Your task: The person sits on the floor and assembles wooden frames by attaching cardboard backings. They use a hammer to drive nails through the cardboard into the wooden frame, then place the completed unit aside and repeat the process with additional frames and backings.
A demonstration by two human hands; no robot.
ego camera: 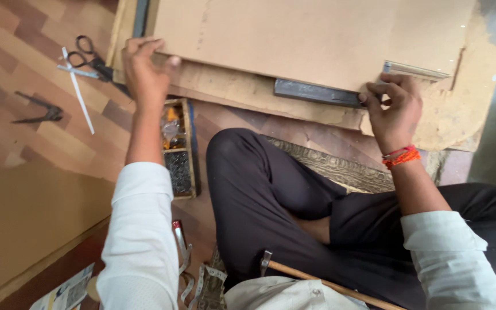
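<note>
Around the work, I see a lot scattered on the wooden floor [18, 69]: black scissors [90, 60] and a white strip [78, 92] lie far left, a dark pincer-like tool [38, 109] sits further left, and a small wooden box [178, 149] of hardware stands just beside my left forearm, between it and my knee. My crossed legs in dark trousers [271, 195] fill the near middle, resting on a patterned mat [340, 166]. A tape measure [188, 258] trails near the bottom, and a wooden handle [317, 281] lies across my lap.

My left hand [144, 72] reaches far, its fingers curled over the left edge of the brown board [317, 34] and gripping it. My right hand [394, 109], with orange threads at the wrist, pinches the end of a dark metal bar [317, 93] that lies along the board's near edge, thumb and fingers closed on it.

Beneath the board lies a rougher sheet [248, 92]. A silvery strip [414, 70] just beyond my right hand is partly tucked under the board, so I cannot tell its length. The board's far side is cut off.
</note>
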